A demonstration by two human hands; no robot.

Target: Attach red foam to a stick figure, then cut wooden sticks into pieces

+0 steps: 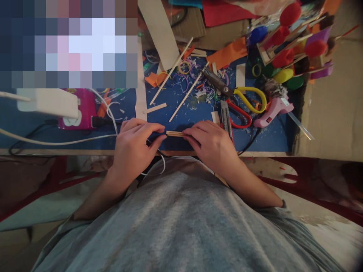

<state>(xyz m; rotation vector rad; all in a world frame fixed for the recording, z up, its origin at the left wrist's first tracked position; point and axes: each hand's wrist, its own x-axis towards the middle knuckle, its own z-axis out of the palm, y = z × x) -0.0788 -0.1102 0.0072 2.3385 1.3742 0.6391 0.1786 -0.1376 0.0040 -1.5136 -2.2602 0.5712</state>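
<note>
A small bundle of short thin wooden sticks (pixel 175 133) lies level just above the blue table, near its front edge. My right hand (pixel 213 141) pinches its right end between thumb and fingers. At the left end is my left hand (pixel 137 143), thumb and fingertips parted around a small gap; the stick ends show just beyond them. Behind the hands lie two longer wooden sticks (pixel 185 91) (pixel 171 71). Scissors with yellow-and-red handles (pixel 249 99) and a box cutter (pixel 226 118) rest close to my right hand.
A pink glue gun (pixel 273 111) lies to the right, below colourful craft pieces (pixel 283 56). Paper scraps (pixel 198 87) litter the blue table (pixel 159 113). A white charger (pixel 48 104) sits in a magenta power strip (pixel 85 109) at left, with a white cable (pixel 70 142) running along the front.
</note>
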